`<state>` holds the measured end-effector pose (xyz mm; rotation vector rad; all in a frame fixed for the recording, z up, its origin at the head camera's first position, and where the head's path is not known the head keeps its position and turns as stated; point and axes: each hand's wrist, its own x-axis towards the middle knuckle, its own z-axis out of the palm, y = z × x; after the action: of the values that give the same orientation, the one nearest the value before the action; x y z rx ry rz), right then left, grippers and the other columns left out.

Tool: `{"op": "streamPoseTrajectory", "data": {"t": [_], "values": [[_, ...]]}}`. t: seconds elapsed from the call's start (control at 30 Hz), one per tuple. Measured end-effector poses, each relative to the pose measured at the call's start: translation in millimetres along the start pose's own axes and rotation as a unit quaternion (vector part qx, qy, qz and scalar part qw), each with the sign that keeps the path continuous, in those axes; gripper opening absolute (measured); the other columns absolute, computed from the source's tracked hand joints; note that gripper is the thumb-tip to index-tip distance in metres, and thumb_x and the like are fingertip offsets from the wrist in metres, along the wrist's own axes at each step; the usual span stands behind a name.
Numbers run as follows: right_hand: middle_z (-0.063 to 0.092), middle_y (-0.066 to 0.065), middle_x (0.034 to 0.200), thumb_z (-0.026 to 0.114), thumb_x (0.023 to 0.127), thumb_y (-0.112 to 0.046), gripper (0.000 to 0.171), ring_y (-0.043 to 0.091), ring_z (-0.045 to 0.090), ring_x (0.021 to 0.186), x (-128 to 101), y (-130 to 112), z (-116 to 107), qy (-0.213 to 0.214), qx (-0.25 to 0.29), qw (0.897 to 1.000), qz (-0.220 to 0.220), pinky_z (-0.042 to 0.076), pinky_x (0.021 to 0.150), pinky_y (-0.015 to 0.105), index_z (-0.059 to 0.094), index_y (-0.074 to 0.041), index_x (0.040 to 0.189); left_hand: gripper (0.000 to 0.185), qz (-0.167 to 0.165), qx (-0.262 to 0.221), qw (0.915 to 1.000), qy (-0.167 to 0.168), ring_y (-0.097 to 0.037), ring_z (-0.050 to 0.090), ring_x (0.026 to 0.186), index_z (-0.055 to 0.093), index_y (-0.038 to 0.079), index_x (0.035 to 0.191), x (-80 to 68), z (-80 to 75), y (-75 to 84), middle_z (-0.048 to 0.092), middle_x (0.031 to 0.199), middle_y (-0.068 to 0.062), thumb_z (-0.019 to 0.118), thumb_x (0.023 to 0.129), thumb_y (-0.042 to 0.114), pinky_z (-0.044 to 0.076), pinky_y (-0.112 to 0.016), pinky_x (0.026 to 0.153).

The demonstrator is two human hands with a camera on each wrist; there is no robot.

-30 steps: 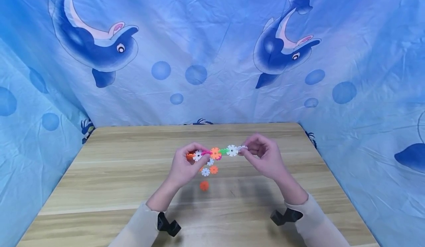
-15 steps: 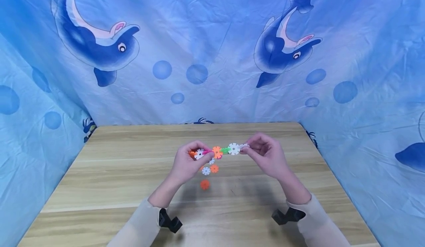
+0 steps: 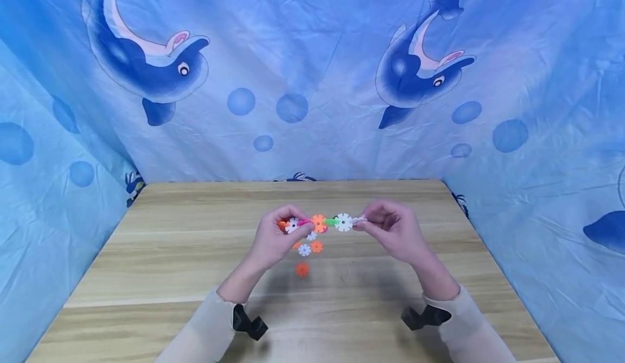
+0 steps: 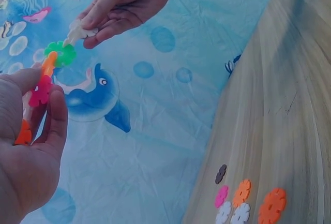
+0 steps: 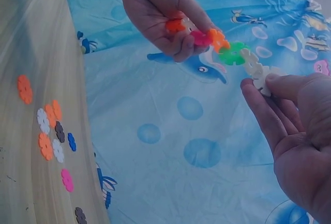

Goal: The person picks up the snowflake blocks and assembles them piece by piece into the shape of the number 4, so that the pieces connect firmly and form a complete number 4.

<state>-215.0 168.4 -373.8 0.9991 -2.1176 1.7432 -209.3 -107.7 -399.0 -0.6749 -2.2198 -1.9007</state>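
Observation:
A chain of slotted, flower-shaped plastic discs is held level above the table between my two hands. My left hand pinches its left part around a pink disc, with orange and white discs partly hidden behind the fingers. Further right along the chain come an orange disc, a green disc and a white disc. At the right end, my right hand pinches another white disc between thumb and forefinger. That end disc joins the white one beside it.
Loose discs lie on the wooden table below the hands, among them an orange disc, a white disc, a blue disc and a pink disc. A dolphin-printed curtain surrounds the table's back and sides.
The right hand tips slightly and ends a little lower and further right. Both hands keep their pinch on the chain, and the loose discs stay put.

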Motion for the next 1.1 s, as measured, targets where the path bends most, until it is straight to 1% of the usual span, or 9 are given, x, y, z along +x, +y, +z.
{"op": "streamPoseTrajectory", "data": {"t": [0.23,0.43,0.57,0.63,0.7,0.83,0.93,1.03,1.1], "values": [[0.072,0.02,0.083,0.072,0.083,0.009,0.013,0.008,0.075,0.075,-0.8,-0.3,2.2,0.013,-0.03,0.999,-0.006,0.063,0.061,0.029,0.067,0.0,0.09,0.009,0.002,-0.012,0.9999,-0.011,-0.016,0.068,0.076,0.068,0.013,0.092,0.8,-0.8,-3.2,0.069,0.092,-0.007,0.075,0.089,0.018,0.06,-0.027,0.066],[0.073,0.015,0.082,0.074,0.082,0.008,0.013,0.008,0.073,0.071,-0.1,-1.0,1.8,0.015,-0.039,0.999,0.002,0.06,0.055,0.026,0.069,-0.002,0.089,0.008,0.011,-0.011,0.9998,-0.012,-0.015,0.066,0.076,0.068,0.011,0.092,1.8,1.0,-4.1,0.07,0.093,-0.011,0.075,0.089,0.015,0.059,-0.027,0.065],[0.076,-0.005,0.085,0.074,0.082,0.009,0.014,0.005,0.073,0.071,2.4,-2.9,0.5,0.039,-0.052,0.998,-0.002,0.058,0.054,0.023,0.07,-0.001,0.091,0.009,0.015,-0.018,0.9997,-0.008,-0.014,0.066,0.076,0.068,0.012,0.096,2.9,5.6,-6.1,0.069,0.095,-0.011,0.074,0.09,0.015,0.06,-0.029,0.064],[0.076,-0.014,0.086,0.074,0.081,0.01,0.015,0.005,0.074,0.071,4.9,-4.0,-0.4,0.059,-0.055,0.997,-0.009,0.058,0.054,0.021,0.07,0.001,0.092,0.012,0.016,-0.025,0.9995,-0.01,-0.012,0.067,0.079,0.068,0.011,0.1,2.8,8.5,-6.3,0.068,0.099,-0.011,0.073,0.09,0.015,0.062,-0.029,0.066],[0.075,-0.018,0.087,0.072,0.081,0.012,0.015,0.006,0.075,0.072,8.2,-5.9,-1.2,0.075,-0.05,0.996,-0.019,0.059,0.056,0.023,0.07,0.004,0.094,0.017,0.016,-0.028,0.9994,-0.015,-0.012,0.067,0.086,0.066,0.011,0.105,2.2,10.7,-7.2,0.067,0.105,-0.011,0.073,0.09,0.015,0.063,-0.028,0.069],[0.076,-0.017,0.087,0.071,0.083,0.01,0.015,0.007,0.075,0.072,16.5,-10.5,-4.5,0.098,-0.043,0.994,-0.034,0.059,0.055,0.023,0.069,0.006,0.098,0.03,0.029,-0.068,0.9966,-0.035,-0.019,0.066,0.1,0.059,0.004,0.117,-0.3,12.3,-9.2,0.063,0.116,-0.017,0.071,0.089,0.004,0.061,-0.024,0.083],[0.077,-0.015,0.087,0.071,0.084,0.01,0.015,0.007,0.075,0.072,22.5,-12.7,-8.3,0.109,-0.035,0.992,-0.049,0.059,0.056,0.022,0.069,0.007,0.099,0.039,0.027,-0.105,0.9931,-0.044,-0.021,0.064,0.108,0.055,-0.001,0.123,-3.1,10.5,-10.4,0.06,0.122,-0.02,0.07,0.087,-0.003,0.059,-0.023,0.09],[0.077,-0.013,0.088,0.071,0.083,0.011,0.016,0.007,0.075,0.072,27.9,-13.8,-11.2,0.112,-0.018,0.992,-0.06,0.061,0.06,0.023,0.068,0.011,0.099,0.041,0.008,-0.109,0.9934,-0.033,-0.014,0.063,0.109,0.055,-0.002,0.124,-6.9,7.2,-12.4,0.059,0.125,-0.021,0.069,0.086,-0.006,0.06,-0.023,0.09],[0.078,-0.01,0.089,0.07,0.083,0.013,0.016,0.008,0.076,0.073,30.5,-14.2,-12.3,0.112,-0.003,0.992,-0.066,0.062,0.063,0.025,0.067,0.013,0.099,0.037,-0.009,-0.098,0.9949,-0.019,-0.011,0.064,0.106,0.058,-0.002,0.122,-8.3,5.5,-13.6,0.061,0.12,-0.021,0.069,0.086,-0.005,0.06,-0.023,0.088]]}}
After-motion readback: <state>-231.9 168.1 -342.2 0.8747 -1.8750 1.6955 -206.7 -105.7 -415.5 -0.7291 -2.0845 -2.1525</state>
